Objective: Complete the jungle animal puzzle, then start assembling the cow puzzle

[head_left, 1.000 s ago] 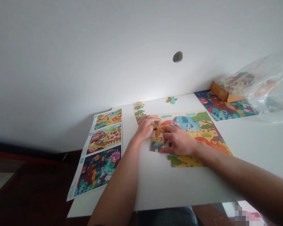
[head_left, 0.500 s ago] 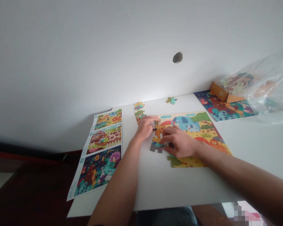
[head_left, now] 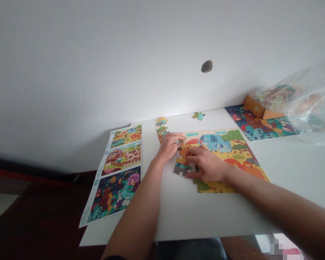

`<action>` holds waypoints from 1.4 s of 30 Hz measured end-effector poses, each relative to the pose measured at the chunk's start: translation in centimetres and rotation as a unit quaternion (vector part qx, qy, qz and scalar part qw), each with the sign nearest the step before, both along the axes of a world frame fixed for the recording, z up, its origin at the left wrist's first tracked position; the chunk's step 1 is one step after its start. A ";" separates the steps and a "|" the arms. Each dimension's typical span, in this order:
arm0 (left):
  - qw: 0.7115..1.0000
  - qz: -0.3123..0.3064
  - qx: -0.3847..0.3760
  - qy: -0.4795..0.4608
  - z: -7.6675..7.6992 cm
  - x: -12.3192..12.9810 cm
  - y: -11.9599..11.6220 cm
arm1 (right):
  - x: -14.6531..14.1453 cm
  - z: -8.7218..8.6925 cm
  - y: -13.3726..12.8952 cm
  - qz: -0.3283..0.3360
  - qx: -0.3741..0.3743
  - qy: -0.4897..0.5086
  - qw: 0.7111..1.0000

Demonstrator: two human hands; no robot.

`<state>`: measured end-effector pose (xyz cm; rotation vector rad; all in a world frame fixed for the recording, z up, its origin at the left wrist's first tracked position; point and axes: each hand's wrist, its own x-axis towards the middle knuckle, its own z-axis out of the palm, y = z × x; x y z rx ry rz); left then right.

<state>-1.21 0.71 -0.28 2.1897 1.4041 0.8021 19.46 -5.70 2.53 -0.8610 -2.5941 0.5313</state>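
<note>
A partly joined jigsaw puzzle (head_left: 213, 142) with elephants, trees and a lion lies on the white table. My left hand (head_left: 169, 146) rests at its upper left edge, fingers bent over the border pieces. On the puzzle's left part is my right hand (head_left: 204, 164), its fingers curled down around a puzzle piece (head_left: 182, 168) with a grey lower edge. That piece lies at the lower left of the puzzle, and the fingertips partly hide how it joins. Loose pieces (head_left: 161, 121) lie above my left hand, and another piece (head_left: 198, 115) sits near the wall.
A sheet with three printed pictures (head_left: 123, 157) lies at the table's left. At the right back, an orange box (head_left: 256, 106) and a clear plastic bag (head_left: 311, 112) rest over a dark finished puzzle (head_left: 260, 126). The wall has a round hole (head_left: 206, 66).
The view has shifted slightly. The grey-edged piece under my right hand is tilted a little differently, and the right fingers have moved slightly. My left hand stays in place.
</note>
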 end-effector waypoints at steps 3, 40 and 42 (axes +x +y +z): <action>1.000 0.001 0.002 0.004 0.0 0.0 0.0 | 0.0 -0.1 0.0 0.009 -0.003 0.004 1.000; 0.967 0.233 0.096 0.024 0.3 -0.5 -0.1 | 0.6 0.3 0.3 -0.100 0.022 0.081 0.992; 0.962 0.259 0.071 0.047 0.4 -0.4 -0.3 | 0.5 0.4 0.2 -0.068 0.011 0.052 0.996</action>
